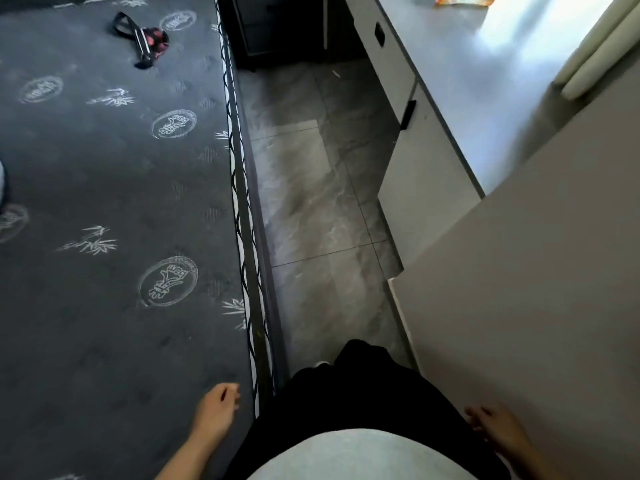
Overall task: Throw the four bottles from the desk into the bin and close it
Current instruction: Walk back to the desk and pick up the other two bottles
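Observation:
My left hand [216,407] hangs at my side over the edge of the dark mattress, fingers loosely curled and holding nothing. My right hand [495,427] hangs low beside the grey wall panel, fingers loose and empty. The grey desk [460,74] runs along the upper right. At its far end lies an orange packet [464,0]. No bottle and no bin can be seen in this view.
A dark patterned mattress [104,202] fills the left, with a black and red strap item [145,38] on it. A narrow tiled floor aisle [311,202] runs between bed and white desk cabinets [415,188]. A grey wall panel [536,271] stands close on my right.

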{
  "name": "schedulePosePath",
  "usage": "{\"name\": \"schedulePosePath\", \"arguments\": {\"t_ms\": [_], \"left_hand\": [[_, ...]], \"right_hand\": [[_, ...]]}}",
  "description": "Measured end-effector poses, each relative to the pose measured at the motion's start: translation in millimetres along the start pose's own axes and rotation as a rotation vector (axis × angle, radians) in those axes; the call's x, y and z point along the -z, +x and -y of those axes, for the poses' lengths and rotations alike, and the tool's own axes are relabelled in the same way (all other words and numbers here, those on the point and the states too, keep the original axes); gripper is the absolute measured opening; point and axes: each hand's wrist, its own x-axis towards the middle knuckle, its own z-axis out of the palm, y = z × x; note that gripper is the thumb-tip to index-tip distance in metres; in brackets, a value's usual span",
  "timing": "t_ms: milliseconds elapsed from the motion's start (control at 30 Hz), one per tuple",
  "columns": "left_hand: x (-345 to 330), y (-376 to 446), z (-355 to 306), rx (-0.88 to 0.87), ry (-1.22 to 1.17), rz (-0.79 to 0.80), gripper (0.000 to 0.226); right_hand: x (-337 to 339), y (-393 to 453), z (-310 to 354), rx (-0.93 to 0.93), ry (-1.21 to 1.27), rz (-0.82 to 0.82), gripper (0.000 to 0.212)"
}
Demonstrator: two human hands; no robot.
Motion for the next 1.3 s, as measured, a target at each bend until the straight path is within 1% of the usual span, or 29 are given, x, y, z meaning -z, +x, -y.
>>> {"name": "schedulePosePath", "arguments": {"t_ms": [100,267,333,433,567,700,833,1000,1133,1300], "left_hand": [[3,30,-50,-0.033,-0.027,0.007,0.023],[9,75,-119,-0.052,-0.057,-0.031,0.023],[13,90,-136,-0.033,-0.053,-0.05,0.022],[19,104,-156,0.01,-0.047,-0.076,0.021],[33,125,-182,0.072,-0.046,-0.107,0.022],[46,163,-216,0.122,-0.079,-0.116,0.022],[62,215,-270,0.09,-0.101,-0.091,0.023],[81,272,-360,-0.008,-0.057,-0.045,0.023],[90,308,-435,-0.081,-0.029,0.003,0.021],[89,368,-513,-0.095,0.042,0.013,0.023]], "right_hand": [[2,11,33,0.018,-0.029,-0.01,0.026],[7,49,123,0.017,0.009,-0.006,0.028],[8,63,170,0.03,0.006,-0.001,0.024],[12,80,244,0.107,0.013,0.016,0.017],[11,95,334,0.205,-0.018,0.038,0.019],[5,112,402,0.226,0.007,0.058,0.018],[0,131,446,0.194,0.011,0.032,0.019],[-3,147,472,0.09,0.014,0.008,0.027],[2,154,492,0.032,0.001,-0.058,0.017],[10,192,546,0.004,0.028,-0.085,0.021]]}}
